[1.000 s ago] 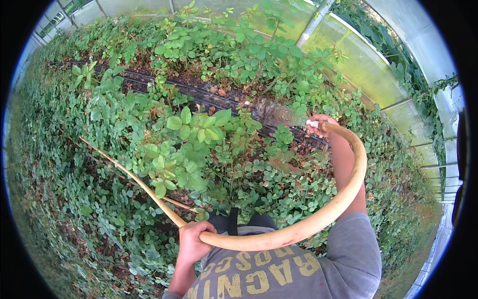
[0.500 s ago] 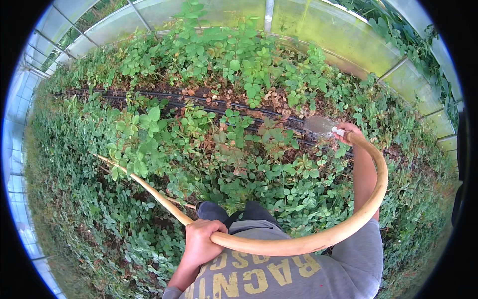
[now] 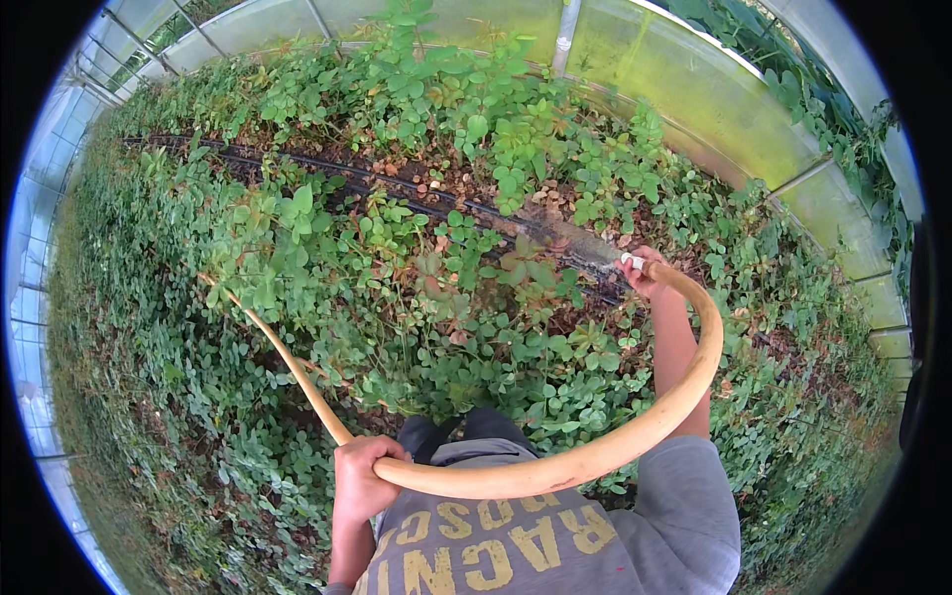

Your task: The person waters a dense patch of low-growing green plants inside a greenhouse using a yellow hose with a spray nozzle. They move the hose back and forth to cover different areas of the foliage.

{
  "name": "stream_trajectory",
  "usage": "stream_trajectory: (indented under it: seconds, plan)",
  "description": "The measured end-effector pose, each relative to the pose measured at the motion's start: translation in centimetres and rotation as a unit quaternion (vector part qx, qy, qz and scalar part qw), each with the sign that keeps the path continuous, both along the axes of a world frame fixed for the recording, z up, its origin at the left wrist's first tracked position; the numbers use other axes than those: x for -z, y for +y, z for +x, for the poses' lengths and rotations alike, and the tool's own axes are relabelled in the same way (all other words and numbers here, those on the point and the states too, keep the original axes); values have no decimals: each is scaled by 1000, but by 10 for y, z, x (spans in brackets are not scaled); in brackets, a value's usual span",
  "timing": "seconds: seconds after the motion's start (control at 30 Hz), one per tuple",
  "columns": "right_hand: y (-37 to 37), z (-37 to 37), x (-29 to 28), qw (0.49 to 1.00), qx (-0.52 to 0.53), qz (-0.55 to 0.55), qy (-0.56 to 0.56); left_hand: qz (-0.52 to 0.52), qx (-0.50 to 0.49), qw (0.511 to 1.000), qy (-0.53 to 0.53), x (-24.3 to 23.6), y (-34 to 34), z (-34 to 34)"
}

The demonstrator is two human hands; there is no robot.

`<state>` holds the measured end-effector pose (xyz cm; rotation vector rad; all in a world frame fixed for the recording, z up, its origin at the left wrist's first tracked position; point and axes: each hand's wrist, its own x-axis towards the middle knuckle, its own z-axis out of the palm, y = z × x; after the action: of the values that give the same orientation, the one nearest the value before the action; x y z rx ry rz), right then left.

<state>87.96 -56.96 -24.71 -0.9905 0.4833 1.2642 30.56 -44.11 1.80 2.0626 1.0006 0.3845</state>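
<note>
Grey T-shirt (image 3: 640, 540), with yellow lettering: worn by the person, at the near edge.

Left hand (image 3: 363, 480): near left, before the shirt; clenched round the pale yellow hose (image 3: 605, 452).

Pale yellow hose: task item, one length. Rises from the foliage at left, passes through the left hand, crosses before the shirt, bows out right and curls back to the right hand.

Dark trousers (image 3: 488, 424): just beyond the shirt, partly behind leaves.

Right hand (image 3: 643, 283): farther off, at right; grasping the hose end, fingers at the white nozzle (image 3: 631, 261).

White nozzle: on the hose end, pointing left and slightly away.

Water spray (image 3: 573, 238): a fan leaving the nozzle, falling over the black drip lines (image 3: 405, 182) and brown fallen leaves (image 3: 448, 185).

Green shrubs (image 3: 486, 129): dense, on both sides of the lines.

Translucent panel wall (image 3: 684, 94), yellow-green, with metal post (image 3: 566, 38): far side.

Step in hand, as judged: watering the strip between the shrubs. Next move, as judged: calls for a low, steady nozzle guided along the strip by the right hand, the left carrying the hose's weight and giving slack clear of stems.
</note>
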Motion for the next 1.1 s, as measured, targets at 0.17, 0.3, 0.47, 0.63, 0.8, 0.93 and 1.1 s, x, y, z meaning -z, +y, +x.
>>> stream_trajectory:
  seconds: [0.17, 0.3, 0.47, 0.63, 0.8, 0.93, 1.1]
  plan:
    - [-36, 6, -6, 993, 79, 2, 85, 20, 44, 999, 4, 12, 5, -4]
    - [28, -26, -17, 986, 12, 101, 130, 8, 23, 1000, -16, 8, 12, -10]
    - [93, -58, -40, 989, -58, 48, 124, -28, -40, 999, -5, 4, 18, -23]
    - [21, -22, -30, 994, -15, 14, 109, -46, -44, 998, -26, 15, 16, -22]
    - [-43, 6, -18, 1000, 17, 8, 17, -24, 11, 999, -28, 18, 16, -13]
    - [23, -40, -37, 994, 18, 103, 29, 0, 12, 999, -43, 5, 19, -13]
    - [67, -49, -26, 988, 26, 118, 92, 4, -9, 1000, -29, 4, 22, -22]
